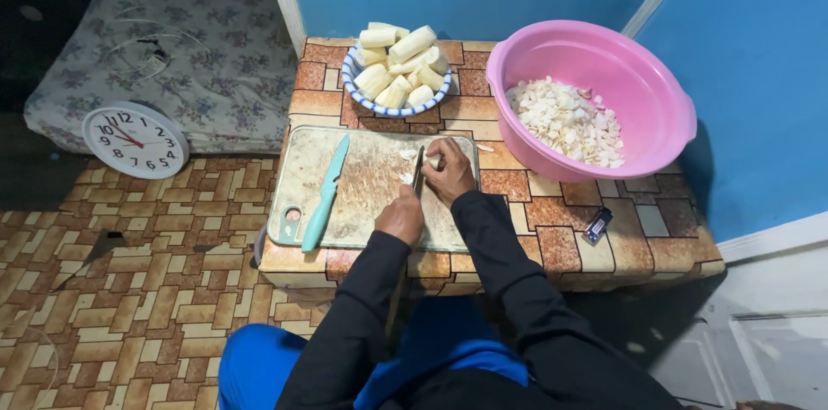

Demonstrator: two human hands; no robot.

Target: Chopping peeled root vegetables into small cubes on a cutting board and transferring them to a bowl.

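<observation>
Sleeves: black long sleeves (509, 289) of the person reach forward from the bottom edge over blue trousers (259, 367).
Left hand: left hand (401, 216) is on the near part of the board, fingers closed round the handle of a dark-bladed knife (418, 170); blade points away from the person, edge down among the pieces.
Right hand: right hand (451, 170) lies just beside the blade on its right, fingers curled down onto a pale peeled piece of root (429, 156), which is mostly hidden under the hand.
Cut pieces: small pale slices (406, 154) lie on the board to the left of the blade, touching or nearly touching it.
Board: worn rectangular pale green cutting board (362, 194) lies flat on the bench, near edge toward the person.
Spare knife: turquoise knife (325, 194) rests on the left part of the board, untouched, well apart from both hands.
Bowl: blue-and-white rimmed bowl (362, 98) behind the board holds pale peeled root chunks (401, 61), piled.
Basin: pink round plastic basin (604, 56) at the right rear holds thin pale slices (565, 121).
Bench: low bench covered in brown brick-pattern sheet (552, 220); a small dark object (597, 225) lies near its right front.
Floor: round white wall clock (135, 140) leans by a flowered mattress (164, 39).
</observation>
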